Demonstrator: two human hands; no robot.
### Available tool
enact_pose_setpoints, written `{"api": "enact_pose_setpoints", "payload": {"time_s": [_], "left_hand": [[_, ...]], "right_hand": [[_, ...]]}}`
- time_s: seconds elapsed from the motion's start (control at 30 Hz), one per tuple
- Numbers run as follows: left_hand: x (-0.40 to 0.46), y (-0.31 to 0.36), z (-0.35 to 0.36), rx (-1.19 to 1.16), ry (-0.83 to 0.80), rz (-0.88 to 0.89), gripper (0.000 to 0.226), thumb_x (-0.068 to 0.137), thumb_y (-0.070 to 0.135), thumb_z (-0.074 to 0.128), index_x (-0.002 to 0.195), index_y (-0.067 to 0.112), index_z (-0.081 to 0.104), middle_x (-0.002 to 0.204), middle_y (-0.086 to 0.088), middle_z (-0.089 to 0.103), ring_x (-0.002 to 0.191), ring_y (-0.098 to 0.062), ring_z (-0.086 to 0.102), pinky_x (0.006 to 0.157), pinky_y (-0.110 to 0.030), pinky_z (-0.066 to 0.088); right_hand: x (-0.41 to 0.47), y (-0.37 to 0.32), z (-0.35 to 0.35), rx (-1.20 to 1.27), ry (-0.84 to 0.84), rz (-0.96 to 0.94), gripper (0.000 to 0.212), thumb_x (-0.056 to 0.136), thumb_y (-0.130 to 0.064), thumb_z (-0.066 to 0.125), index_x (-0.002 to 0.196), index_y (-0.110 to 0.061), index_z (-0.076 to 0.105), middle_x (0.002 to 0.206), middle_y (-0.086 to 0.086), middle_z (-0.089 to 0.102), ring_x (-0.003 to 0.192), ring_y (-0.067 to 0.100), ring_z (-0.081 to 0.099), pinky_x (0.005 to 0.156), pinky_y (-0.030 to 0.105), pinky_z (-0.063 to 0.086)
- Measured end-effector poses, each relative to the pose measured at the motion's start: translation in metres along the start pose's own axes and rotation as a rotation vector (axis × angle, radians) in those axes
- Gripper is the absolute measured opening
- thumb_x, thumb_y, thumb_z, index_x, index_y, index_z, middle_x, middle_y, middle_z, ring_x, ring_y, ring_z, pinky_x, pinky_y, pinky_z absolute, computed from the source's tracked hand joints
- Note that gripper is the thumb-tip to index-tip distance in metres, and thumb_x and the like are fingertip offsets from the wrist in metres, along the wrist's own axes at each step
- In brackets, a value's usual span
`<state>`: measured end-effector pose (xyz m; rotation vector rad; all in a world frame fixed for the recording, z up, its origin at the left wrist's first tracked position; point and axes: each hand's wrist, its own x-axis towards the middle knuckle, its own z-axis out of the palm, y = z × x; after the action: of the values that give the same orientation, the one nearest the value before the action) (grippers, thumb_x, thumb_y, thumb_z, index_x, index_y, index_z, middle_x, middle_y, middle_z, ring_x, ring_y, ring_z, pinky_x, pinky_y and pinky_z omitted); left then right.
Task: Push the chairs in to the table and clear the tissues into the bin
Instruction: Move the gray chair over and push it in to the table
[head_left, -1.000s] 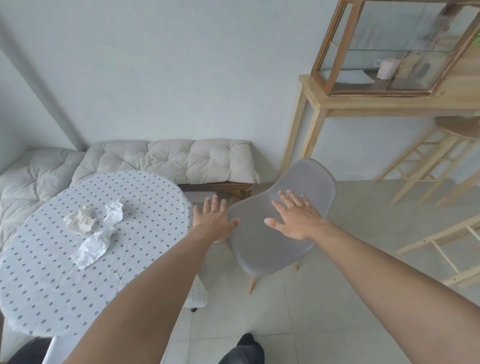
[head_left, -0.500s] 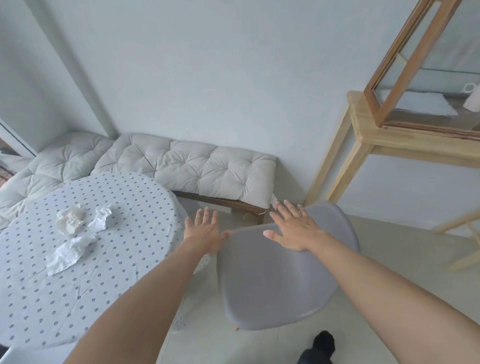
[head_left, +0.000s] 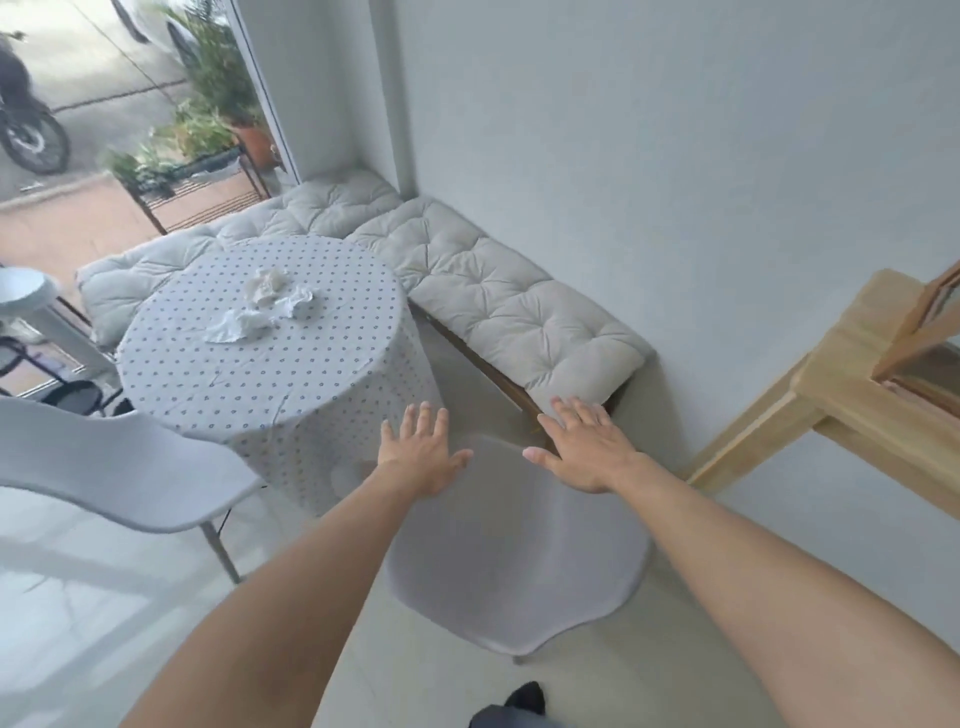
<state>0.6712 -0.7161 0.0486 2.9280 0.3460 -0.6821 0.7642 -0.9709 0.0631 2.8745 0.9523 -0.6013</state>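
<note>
At near centre of the head view, left hand (head_left: 423, 454) and right hand (head_left: 582, 449) lie flat and open, fingers spread, gripping nothing, on the top edge of the grey chair (head_left: 511, 561) backrest. Round worktop (head_left: 270, 374) lies far-left of both hands, left hand nearer, so the push likely runs far-left; second chair (head_left: 119, 467) stands at left, and the tissues (head_left: 265, 306) are uncleared on the worktop, no bin visible.
</note>
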Motion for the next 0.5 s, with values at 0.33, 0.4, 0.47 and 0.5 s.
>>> {"api": "enact_pose_setpoints", "payload": {"time_s": [0.33,0.4,0.47,0.5], "left_hand": [[-0.106,0.098,0.082,-0.097,0.0,-0.145,0.088,0.101,0.071,0.024,0.164,0.019,-0.007,0.174,-0.011,-0.011,0.16,-0.032,-0.013,0.127,-0.062,0.001],[-0.122,0.119,0.099,-0.139,-0.019,-0.176,0.088,0.101,0.071,0.024,0.164,0.018,-0.006,0.174,-0.011,-0.01,0.16,-0.032,-0.011,0.127,-0.061,0.002],[-0.132,0.139,0.117,-0.154,-0.023,-0.204,0.088,0.101,0.071,0.024,0.164,0.018,-0.006,0.174,-0.012,-0.009,0.16,-0.033,-0.01,0.127,-0.062,0.002],[-0.134,0.15,0.123,-0.168,-0.022,-0.225,0.088,0.101,0.071,0.024,0.164,0.018,-0.005,0.174,-0.012,-0.008,0.16,-0.033,-0.01,0.127,-0.062,0.002]], "right_hand": [[-0.07,0.033,0.041,-0.124,-0.005,-0.232,0.084,0.098,-0.077,0.016,0.162,-0.023,0.022,0.174,0.009,0.003,0.159,0.029,-0.003,0.127,0.055,0.005],[-0.076,0.04,0.049,-0.122,-0.065,-0.274,0.083,0.098,-0.076,0.017,0.162,-0.023,0.022,0.174,0.008,0.002,0.16,0.027,-0.005,0.128,0.054,0.006],[-0.077,0.047,0.06,-0.15,-0.099,-0.337,0.082,0.099,-0.075,0.018,0.162,-0.023,0.023,0.174,0.008,0.002,0.16,0.027,-0.005,0.127,0.055,0.007],[-0.076,0.051,0.064,-0.175,-0.111,-0.37,0.08,0.1,-0.074,0.019,0.162,-0.023,0.025,0.174,0.008,0.004,0.16,0.027,-0.004,0.127,0.055,0.007]]}}
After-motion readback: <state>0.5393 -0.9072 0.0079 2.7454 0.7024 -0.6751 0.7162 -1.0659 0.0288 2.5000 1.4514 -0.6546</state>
